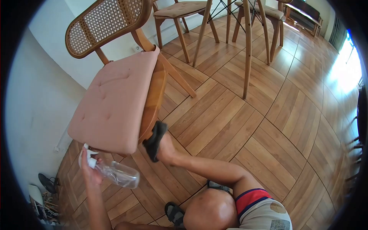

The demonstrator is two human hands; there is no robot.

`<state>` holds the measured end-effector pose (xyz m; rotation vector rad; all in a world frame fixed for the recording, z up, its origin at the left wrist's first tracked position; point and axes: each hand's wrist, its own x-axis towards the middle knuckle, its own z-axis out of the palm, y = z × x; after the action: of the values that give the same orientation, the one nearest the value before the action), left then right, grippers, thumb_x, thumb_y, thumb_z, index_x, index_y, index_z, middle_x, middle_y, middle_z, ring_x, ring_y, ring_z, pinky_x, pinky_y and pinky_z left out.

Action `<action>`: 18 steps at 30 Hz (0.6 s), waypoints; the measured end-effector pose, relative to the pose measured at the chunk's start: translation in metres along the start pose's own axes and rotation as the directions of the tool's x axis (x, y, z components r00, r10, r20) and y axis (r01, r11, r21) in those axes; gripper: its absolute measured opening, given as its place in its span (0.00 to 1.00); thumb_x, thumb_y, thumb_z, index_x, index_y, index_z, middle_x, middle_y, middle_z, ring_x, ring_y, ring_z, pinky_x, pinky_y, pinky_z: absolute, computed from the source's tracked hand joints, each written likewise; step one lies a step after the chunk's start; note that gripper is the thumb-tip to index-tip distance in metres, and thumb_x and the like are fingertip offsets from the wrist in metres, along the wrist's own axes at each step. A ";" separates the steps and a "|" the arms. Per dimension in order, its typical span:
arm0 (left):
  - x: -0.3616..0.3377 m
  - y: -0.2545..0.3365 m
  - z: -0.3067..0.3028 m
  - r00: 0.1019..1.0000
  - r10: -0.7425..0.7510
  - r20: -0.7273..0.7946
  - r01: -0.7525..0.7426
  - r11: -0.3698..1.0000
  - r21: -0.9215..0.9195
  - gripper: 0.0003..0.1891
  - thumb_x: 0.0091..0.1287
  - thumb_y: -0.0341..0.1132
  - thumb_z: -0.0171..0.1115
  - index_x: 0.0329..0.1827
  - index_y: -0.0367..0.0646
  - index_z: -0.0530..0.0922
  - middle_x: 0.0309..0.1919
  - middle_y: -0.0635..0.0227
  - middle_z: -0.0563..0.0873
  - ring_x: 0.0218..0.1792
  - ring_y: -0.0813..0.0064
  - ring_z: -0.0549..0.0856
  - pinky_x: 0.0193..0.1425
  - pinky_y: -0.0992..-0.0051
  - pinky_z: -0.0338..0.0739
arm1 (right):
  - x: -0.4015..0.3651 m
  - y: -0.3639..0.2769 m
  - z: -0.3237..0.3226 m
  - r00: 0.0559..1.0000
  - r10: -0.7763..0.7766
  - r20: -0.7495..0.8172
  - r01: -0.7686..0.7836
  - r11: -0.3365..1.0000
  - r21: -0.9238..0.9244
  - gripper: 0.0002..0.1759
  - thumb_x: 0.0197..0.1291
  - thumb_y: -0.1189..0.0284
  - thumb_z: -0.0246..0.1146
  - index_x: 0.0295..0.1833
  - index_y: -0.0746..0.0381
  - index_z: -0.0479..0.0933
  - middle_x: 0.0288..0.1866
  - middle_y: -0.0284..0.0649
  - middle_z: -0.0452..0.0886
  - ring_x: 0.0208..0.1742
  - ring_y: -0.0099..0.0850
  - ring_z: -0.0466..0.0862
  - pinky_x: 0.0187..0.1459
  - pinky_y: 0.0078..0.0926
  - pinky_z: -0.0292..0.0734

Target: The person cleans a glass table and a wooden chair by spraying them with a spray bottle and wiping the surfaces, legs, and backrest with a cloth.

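Observation:
My left hand [91,166] is closed around the neck of a clear spray bottle [122,174] with a white trigger head. The bottle lies tilted, its nozzle close to the front edge of a pink tufted seat cushion [111,103]. That cushion rests on a wooden chair [156,96] with a woven cane back. At the chair's front right corner, my right hand [165,149] presses a dark cloth [155,141] against the wooden seat edge. The cloth covers most of my fingers.
Behind stand more cushioned chairs [180,9] and tall wooden table legs [248,57]. A white wall [42,88] runs along the left. Dark footwear [48,183] and other items lie at lower left. My bent knee [211,211] and sandals [174,214] are below, on the wood-patterned floor [214,115].

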<state>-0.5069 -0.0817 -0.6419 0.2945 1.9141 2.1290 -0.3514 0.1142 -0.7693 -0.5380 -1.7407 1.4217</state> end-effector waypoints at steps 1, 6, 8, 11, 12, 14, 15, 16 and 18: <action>0.014 0.005 -0.022 1.000 0.018 0.022 -0.018 1.000 0.003 0.17 0.68 0.51 0.66 0.48 0.49 0.78 0.31 0.76 0.81 0.28 0.83 0.80 0.29 0.79 0.74 | -0.008 -0.002 0.014 0.999 0.016 0.034 -0.017 1.000 0.022 0.21 0.53 0.67 0.70 0.47 0.66 0.72 0.42 0.58 0.77 0.46 0.60 0.79 0.46 0.50 0.75; 0.058 0.001 -0.089 0.990 -0.002 0.142 0.007 0.999 -0.039 0.18 0.69 0.49 0.66 0.49 0.46 0.79 0.34 0.75 0.83 0.32 0.82 0.80 0.34 0.79 0.74 | -0.025 -0.012 0.046 0.962 -0.206 0.181 0.208 0.978 0.008 0.16 0.59 0.71 0.65 0.50 0.65 0.73 0.48 0.56 0.77 0.50 0.55 0.78 0.50 0.47 0.75; 0.057 -0.002 -0.094 0.995 -0.033 0.095 0.038 0.998 -0.050 0.18 0.69 0.49 0.67 0.51 0.45 0.79 0.37 0.74 0.84 0.36 0.80 0.82 0.39 0.77 0.76 | -0.031 -0.008 0.050 0.952 -0.187 0.244 0.195 0.981 -0.011 0.15 0.59 0.72 0.65 0.50 0.65 0.73 0.50 0.56 0.76 0.52 0.56 0.77 0.51 0.48 0.74; 0.056 -0.010 -0.102 0.995 -0.076 0.065 0.081 0.993 -0.089 0.21 0.69 0.49 0.66 0.56 0.45 0.78 0.44 0.71 0.85 0.44 0.76 0.82 0.50 0.73 0.77 | -0.045 0.005 0.055 0.914 -0.173 0.366 0.221 0.971 -0.092 0.16 0.61 0.71 0.65 0.52 0.65 0.72 0.49 0.56 0.76 0.52 0.56 0.76 0.53 0.48 0.73; 0.055 -0.015 -0.107 0.993 -0.089 0.078 0.097 0.988 -0.116 0.22 0.69 0.49 0.66 0.59 0.45 0.78 0.48 0.70 0.84 0.49 0.73 0.82 0.56 0.70 0.76 | -0.054 0.015 0.059 0.896 -0.296 0.330 0.336 0.939 -0.070 0.18 0.64 0.68 0.63 0.56 0.65 0.71 0.51 0.54 0.76 0.54 0.53 0.76 0.57 0.47 0.72; 0.056 -0.020 -0.119 0.986 -0.112 0.120 0.130 0.980 -0.154 0.25 0.69 0.50 0.65 0.63 0.45 0.76 0.55 0.68 0.83 0.58 0.67 0.80 0.66 0.64 0.73 | -0.063 0.027 0.064 0.862 -0.412 0.297 0.445 0.894 -0.051 0.20 0.67 0.66 0.62 0.59 0.64 0.70 0.53 0.52 0.77 0.56 0.50 0.76 0.60 0.45 0.72; 0.052 -0.022 -0.119 0.987 -0.118 0.111 0.135 0.978 -0.157 0.25 0.69 0.50 0.65 0.63 0.45 0.76 0.55 0.68 0.83 0.58 0.67 0.80 0.66 0.64 0.73 | -0.066 0.028 0.063 0.920 -0.210 0.332 0.109 0.948 0.298 0.17 0.66 0.67 0.62 0.54 0.67 0.73 0.51 0.54 0.76 0.54 0.50 0.76 0.57 0.45 0.72; 0.048 -0.023 -0.115 0.990 -0.128 0.064 0.137 0.979 -0.152 0.25 0.70 0.51 0.64 0.63 0.45 0.76 0.54 0.68 0.83 0.56 0.69 0.81 0.63 0.65 0.74 | -0.068 0.030 0.061 0.903 -0.018 0.430 -0.258 0.777 0.574 0.14 0.65 0.68 0.62 0.48 0.69 0.75 0.49 0.55 0.74 0.51 0.50 0.76 0.54 0.44 0.73; 0.047 -0.021 -0.119 0.991 -0.132 0.015 0.133 0.981 -0.139 0.25 0.70 0.52 0.64 0.62 0.46 0.76 0.54 0.69 0.84 0.53 0.71 0.81 0.61 0.67 0.74 | -0.055 0.036 0.034 0.933 -0.051 0.357 -0.197 0.757 0.623 0.17 0.66 0.67 0.62 0.52 0.69 0.74 0.50 0.51 0.74 0.50 0.45 0.77 0.55 0.41 0.74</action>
<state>-0.5887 -0.1759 -0.6775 0.1410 1.7189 2.1573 -0.3522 0.0618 -0.8221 0.0452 -1.3362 2.1525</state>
